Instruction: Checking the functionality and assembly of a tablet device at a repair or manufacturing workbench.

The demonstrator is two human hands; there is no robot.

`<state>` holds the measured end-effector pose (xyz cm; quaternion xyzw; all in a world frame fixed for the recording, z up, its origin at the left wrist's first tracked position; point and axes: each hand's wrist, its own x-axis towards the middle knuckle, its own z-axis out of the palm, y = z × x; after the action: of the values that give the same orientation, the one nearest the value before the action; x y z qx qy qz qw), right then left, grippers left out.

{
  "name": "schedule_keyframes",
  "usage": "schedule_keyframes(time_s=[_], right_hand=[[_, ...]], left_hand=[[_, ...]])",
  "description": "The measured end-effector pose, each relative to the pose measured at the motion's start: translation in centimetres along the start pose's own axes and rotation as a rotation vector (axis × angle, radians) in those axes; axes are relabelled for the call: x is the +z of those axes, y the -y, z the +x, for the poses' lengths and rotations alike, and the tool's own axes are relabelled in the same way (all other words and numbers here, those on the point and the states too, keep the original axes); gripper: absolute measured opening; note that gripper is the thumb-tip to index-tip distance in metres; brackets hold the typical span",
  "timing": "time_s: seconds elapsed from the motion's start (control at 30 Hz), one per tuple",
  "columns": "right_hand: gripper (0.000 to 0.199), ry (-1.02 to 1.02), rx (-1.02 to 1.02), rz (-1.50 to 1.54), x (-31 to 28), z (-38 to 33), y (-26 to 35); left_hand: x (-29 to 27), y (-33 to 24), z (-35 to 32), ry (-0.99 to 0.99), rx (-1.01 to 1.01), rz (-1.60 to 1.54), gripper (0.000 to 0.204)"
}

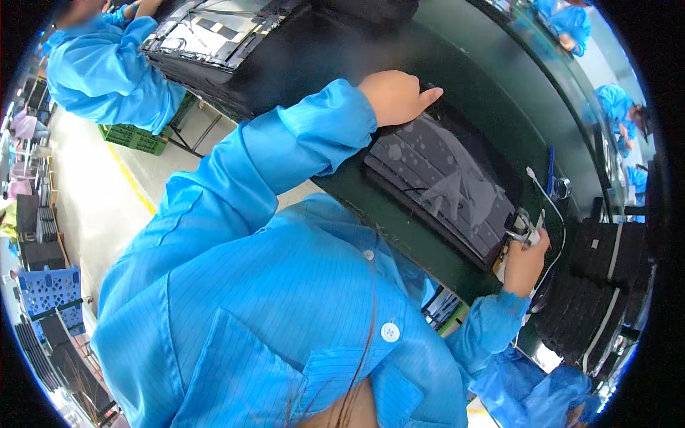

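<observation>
A dark, flat rectangular panel [442, 182] lies slantwise on the dark work surface. A wrinkled clear film [460, 187] with pale blotches covers part of it. My left hand [396, 98] is at the panel's far left end, fingers curled under and thumb stretched to the right. What those fingers hold, if anything, is hidden. At the panel's near right end, my right hand [526, 264] is closed round a small shiny metal tool [523, 227] with a pale part. The tool's exact kind does not show.
A stack of dark panels [214, 32] stands at the back left. A white cable [549, 196] curves along the right, beside strapped black foam blocks [581, 285]. A co-worker in blue [107, 78] works at far left, by a green crate [135, 138]. The table edge [399, 239] runs before me.
</observation>
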<state>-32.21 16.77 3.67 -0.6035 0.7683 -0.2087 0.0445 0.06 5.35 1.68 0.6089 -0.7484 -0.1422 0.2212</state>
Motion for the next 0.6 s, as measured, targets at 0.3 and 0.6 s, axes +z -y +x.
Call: schedule_keyframes(time_s=[0.3,0.6], right_hand=[[0.061,-0.129,-0.111,0.437,1.7,-7.8,4.7],[0.059,-0.098,-0.121,0.604,2.7,-8.1,5.8]], left_hand=[[-0.2,-0.5,-0.3,0.104,0.111,0.056,0.053],[-2.4,-0.2,-4.5,0.02,-0.22,-0.895,0.031]])
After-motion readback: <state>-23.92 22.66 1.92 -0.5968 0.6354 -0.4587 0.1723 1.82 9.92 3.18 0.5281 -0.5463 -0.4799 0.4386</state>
